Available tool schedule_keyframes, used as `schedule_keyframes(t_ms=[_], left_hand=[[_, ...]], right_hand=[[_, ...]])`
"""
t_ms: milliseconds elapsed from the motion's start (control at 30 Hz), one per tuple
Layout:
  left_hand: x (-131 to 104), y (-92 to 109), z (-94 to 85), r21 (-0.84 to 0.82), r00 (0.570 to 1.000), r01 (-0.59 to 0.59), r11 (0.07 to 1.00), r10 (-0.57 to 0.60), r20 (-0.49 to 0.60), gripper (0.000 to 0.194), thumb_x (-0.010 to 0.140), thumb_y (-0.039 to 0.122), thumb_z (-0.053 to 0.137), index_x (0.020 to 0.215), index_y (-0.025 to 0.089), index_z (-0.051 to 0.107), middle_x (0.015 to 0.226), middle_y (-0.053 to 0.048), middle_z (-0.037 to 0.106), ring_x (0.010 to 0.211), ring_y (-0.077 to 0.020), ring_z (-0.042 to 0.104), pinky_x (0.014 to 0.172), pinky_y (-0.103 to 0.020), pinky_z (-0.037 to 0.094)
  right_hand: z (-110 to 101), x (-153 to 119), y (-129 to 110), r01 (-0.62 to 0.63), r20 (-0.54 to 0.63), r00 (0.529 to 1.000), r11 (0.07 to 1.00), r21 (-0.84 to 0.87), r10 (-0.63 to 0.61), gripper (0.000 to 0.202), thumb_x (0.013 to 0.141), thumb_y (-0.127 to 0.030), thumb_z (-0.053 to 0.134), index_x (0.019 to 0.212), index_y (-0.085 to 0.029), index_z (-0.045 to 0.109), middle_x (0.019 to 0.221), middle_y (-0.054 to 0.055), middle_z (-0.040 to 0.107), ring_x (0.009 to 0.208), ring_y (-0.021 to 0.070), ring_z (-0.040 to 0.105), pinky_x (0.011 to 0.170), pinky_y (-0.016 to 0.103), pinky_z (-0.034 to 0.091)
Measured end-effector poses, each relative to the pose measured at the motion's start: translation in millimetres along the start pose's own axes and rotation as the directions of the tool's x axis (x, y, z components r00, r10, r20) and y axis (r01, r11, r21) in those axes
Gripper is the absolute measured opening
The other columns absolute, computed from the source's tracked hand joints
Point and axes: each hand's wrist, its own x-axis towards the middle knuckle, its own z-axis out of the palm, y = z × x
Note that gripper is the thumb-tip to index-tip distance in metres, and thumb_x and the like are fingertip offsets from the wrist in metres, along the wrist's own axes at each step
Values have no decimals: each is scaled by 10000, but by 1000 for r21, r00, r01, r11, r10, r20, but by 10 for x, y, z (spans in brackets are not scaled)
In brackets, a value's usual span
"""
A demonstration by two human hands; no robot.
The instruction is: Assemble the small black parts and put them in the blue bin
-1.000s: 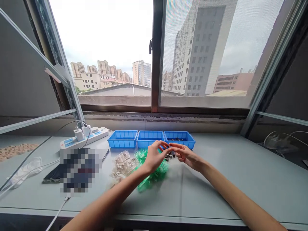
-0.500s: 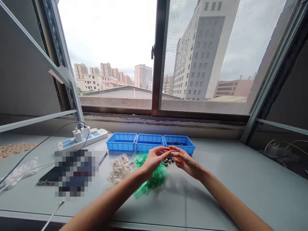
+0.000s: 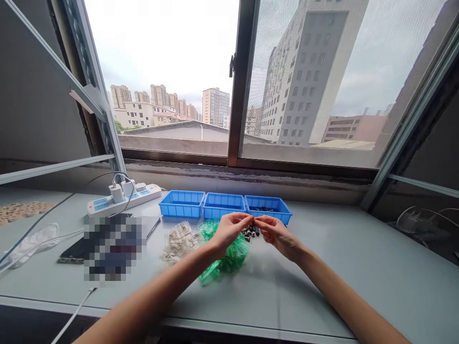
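My left hand (image 3: 231,230) and my right hand (image 3: 274,233) meet at the fingertips above the table, both closed in a pinch. Whatever is between the fingers is too small to make out. Below and behind them lies a pile of small black and light-coloured parts (image 3: 250,233). Partly under my left hand is a crumpled green plastic bag (image 3: 234,255). To its left, a clear plastic bag (image 3: 182,241) holds or covers small pale pieces. Just behind my hands stands the right blue bin (image 3: 283,212), with dark parts in its bottom.
Two more blue bins, the left one (image 3: 181,204) and the middle one (image 3: 224,203), stand in the same row. A white power strip (image 3: 150,192) with plugs sits back left. A phone (image 3: 71,253), partly blurred out, and cables lie on the left of the grey table (image 3: 344,248).
My fingertips have drawn into a tighter pinch, still touching each other. The view has tipped slightly, so the bins and table sit a little higher in the picture.
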Motion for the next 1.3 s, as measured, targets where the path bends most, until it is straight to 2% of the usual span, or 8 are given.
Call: schedule_keyframes(t_ms=[100,167,367,500,600,933,1067,1300], left_hand=[[22,-29,-22,-17,1000,8,1000,-8,-11,420,476,473,780,706,139,669,718,-27,639,685,-128,532,643,-241,391],[34,-49,-38,-19,1000,18,1000,-19,-19,382,481,438,782,682,137,659,713,-29,634,677,-129,528,638,-245,389],[17,-33,-50,-20,999,46,999,-46,-5,350,498,395,773,699,135,653,666,-23,611,674,-131,529,612,-240,384],[0,-8,-33,0,998,57,998,-57,12,354,530,374,770,764,135,653,668,-20,620,662,-123,538,604,-232,381],[-1,-4,-28,8,998,66,998,-67,19,377,538,364,776,805,134,641,668,-15,624,654,-121,549,613,-235,389],[39,-60,-58,73,999,44,996,-46,17,437,583,467,731,863,137,671,787,-54,662,709,-148,565,615,-250,394],[41,-78,-69,88,999,39,995,-41,26,453,580,477,730,880,140,685,814,-65,669,755,-170,578,624,-256,402],[26,-50,-73,98,998,32,995,-37,52,488,552,532,727,840,140,693,822,-65,665,721,-149,560,603,-242,391]], right_hand=[[4,7,3,13,-96,995,1000,26,-11,444,338,-378,868,696,-179,694,511,-61,459,459,32,275,438,213,168],[-3,15,13,9,-119,993,1000,30,-5,463,345,-357,868,744,-188,706,545,-50,497,465,35,294,437,211,179],[0,19,43,-36,-53,998,999,6,36,450,415,-357,855,818,-208,722,598,-39,518,485,30,322,431,194,194],[29,0,24,-71,-13,997,997,25,71,418,433,-403,841,780,-203,721,637,-32,528,481,21,306,418,189,184],[20,-2,19,-80,-12,997,996,32,80,397,425,-380,848,748,-192,714,620,-31,522,489,26,321,419,186,194],[-4,38,23,-45,-76,996,994,100,53,346,423,-270,849,699,-198,654,588,-51,503,467,33,352,406,192,204],[-7,41,23,-44,-79,996,995,87,51,397,454,-289,826,813,-208,674,611,-39,522,457,39,341,399,203,198],[-34,23,-5,-49,-29,998,997,53,51,460,446,-341,842,855,-199,686,563,-53,468,468,37,310,422,201,195]])
